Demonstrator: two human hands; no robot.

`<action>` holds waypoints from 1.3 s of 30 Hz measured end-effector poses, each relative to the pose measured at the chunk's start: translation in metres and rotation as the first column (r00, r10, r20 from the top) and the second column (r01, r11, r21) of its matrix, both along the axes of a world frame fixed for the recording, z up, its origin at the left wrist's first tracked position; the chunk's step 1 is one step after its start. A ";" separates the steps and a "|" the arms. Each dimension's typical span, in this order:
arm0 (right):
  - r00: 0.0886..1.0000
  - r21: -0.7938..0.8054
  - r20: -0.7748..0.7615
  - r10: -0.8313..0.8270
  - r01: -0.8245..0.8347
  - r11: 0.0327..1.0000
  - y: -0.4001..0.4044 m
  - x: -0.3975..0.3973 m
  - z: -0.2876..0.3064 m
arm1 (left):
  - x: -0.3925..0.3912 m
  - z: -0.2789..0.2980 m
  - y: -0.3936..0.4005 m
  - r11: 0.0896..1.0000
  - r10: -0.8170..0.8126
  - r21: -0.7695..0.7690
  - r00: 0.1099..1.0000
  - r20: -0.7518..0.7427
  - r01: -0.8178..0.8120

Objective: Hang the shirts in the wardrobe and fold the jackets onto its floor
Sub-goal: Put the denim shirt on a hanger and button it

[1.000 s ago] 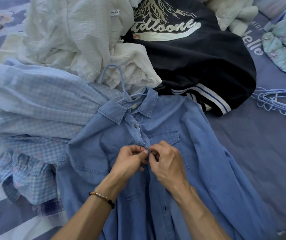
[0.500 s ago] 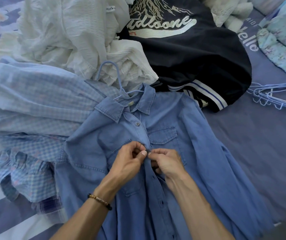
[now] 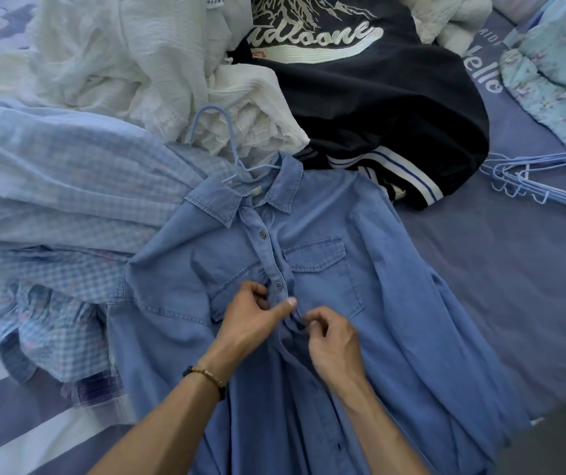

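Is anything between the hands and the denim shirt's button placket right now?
No. The left hand and right hand are both already pinching the placket of the denim shirt, which lies on top with its hanger in the collar. The wardrobe is out of view, so that path cannot be judged.

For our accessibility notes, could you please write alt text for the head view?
Left hand and right hand pinch the button placket of a denim shirt lying on a hanger on a bed, beside a navy jacket.
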State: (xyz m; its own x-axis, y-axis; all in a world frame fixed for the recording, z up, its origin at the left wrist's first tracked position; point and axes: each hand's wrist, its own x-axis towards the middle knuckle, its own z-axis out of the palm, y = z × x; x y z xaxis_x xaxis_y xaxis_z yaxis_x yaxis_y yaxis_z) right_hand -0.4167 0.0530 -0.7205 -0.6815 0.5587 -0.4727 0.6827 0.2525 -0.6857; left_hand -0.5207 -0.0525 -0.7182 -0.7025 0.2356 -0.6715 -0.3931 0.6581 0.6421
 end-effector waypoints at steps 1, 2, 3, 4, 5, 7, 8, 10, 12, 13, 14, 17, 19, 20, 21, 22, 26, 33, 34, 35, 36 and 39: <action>0.999 0.005 0.013 0.034 -0.034 0.999 0.002 0.002 -0.003 | 0.003 0.001 -0.001 0.993 -0.103 -0.060 0.993 -0.063 0.099; 0.997 0.003 0.022 0.068 -0.068 0.998 0.002 0.005 -0.006 | 0.007 0.003 -0.002 0.981 -0.176 -0.097 0.979 -0.106 0.166; 0.996 0.007 0.020 0.090 -0.091 0.996 0.002 0.006 -0.008 | 0.010 0.003 -0.003 0.972 -0.218 -0.116 0.967 -0.131 0.203; 0.994 0.030 0.017 0.106 -0.107 0.994 0.002 0.006 -0.009 | 0.014 0.001 -0.004 0.968 -0.234 -0.123 0.961 -0.147 0.217; 0.991 0.070 0.018 0.129 -0.130 0.989 0.002 0.006 -0.011 | 0.017 -0.001 -0.008 0.969 -0.231 -0.125 0.960 -0.155 0.213; 0.976 0.183 0.063 0.207 -0.215 0.959 0.002 0.006 -0.013 | 0.024 -0.004 -0.017 0.974 -0.199 -0.142 0.968 -0.153 0.177; 0.964 0.234 0.085 0.252 -0.265 0.935 0.002 0.004 -0.014 | 0.028 -0.003 -0.023 0.973 -0.185 -0.165 0.971 -0.154 0.159; 0.939 0.293 0.111 0.325 -0.344 0.892 0.001 0.003 -0.017 | 0.037 -0.006 -0.031 0.969 -0.174 -0.203 0.971 -0.164 0.139; 0.913 0.314 0.138 0.384 -0.408 0.858 -0.001 -0.001 -0.019 | 0.042 -0.012 -0.038 0.984 -0.117 -0.147 0.986 -0.117 0.099; 0.895 0.328 0.153 0.418 -0.445 0.833 -0.002 -0.003 -0.020 | 0.043 -0.016 -0.039 0.994 -0.064 -0.096 0.996 -0.063 0.058; 0.881 0.337 0.169 0.442 -0.473 0.814 -0.004 -0.004 -0.021 | 0.044 -0.020 -0.040 0.999 -0.011 -0.047 1.000 -0.005 0.010; 0.880 0.323 0.186 0.438 -0.476 0.818 -0.005 -0.006 -0.023 | 0.047 -0.020 -0.036 0.991 0.099 0.079 0.985 0.144 -0.111; 0.915 0.269 0.154 0.372 -0.401 0.876 -0.006 -0.005 -0.021 | 0.049 -0.013 -0.032 0.982 0.116 0.124 0.974 0.193 -0.142; 0.946 0.218 0.125 0.301 -0.322 0.921 -0.005 -0.005 -0.017 | 0.050 -0.010 -0.031 0.978 0.124 0.142 0.971 0.202 -0.155; 0.975 0.160 0.085 0.205 -0.217 0.963 -0.003 -0.004 -0.012 | 0.051 -0.005 -0.028 0.971 0.137 0.166 0.968 0.209 -0.173; 0.993 0.106 0.053 0.102 -0.107 0.989 0.000 -0.002 -0.006 | 0.051 -0.001 -0.026 0.965 0.149 0.184 0.966 0.210 -0.189; 0.996 0.107 -0.063 -0.059 0.065 0.992 0.010 0.008 0.023 | 0.052 0.018 -0.011 0.937 0.179 0.261 0.962 0.206 -0.230; 0.981 0.050 -0.153 -0.120 0.129 0.990 -0.003 0.021 0.040 | 0.056 0.033 0.002 0.915 0.203 0.297 0.947 0.248 -0.273; 0.976 0.028 -0.156 -0.149 0.155 0.987 -0.004 0.022 0.039 | 0.057 0.034 0.001 0.920 0.190 0.294 0.950 0.248 -0.260; 0.974 0.013 -0.155 -0.164 0.168 0.986 -0.006 0.023 0.040 | 0.057 0.035 0.000 0.924 0.177 0.291 0.953 0.246 -0.247; 0.974 0.005 -0.154 -0.169 0.171 0.985 -0.008 0.024 0.040 | 0.058 0.036 -0.001 0.929 0.164 0.289 0.957 0.239 -0.232; 0.975 0.011 -0.157 -0.157 0.161 0.987 -0.011 0.025 0.042 | 0.056 0.040 -0.003 0.936 0.126 0.296 0.967 0.220 -0.190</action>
State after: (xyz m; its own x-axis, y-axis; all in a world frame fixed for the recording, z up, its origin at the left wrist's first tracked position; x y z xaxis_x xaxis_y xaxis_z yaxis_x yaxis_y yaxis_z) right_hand -0.3919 0.0423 -0.6782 -0.6471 0.6756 -0.3534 0.6008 0.1665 -0.7819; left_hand -0.4642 -0.0555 -0.6785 -0.6113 0.3522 -0.7088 -0.6131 0.3556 0.7054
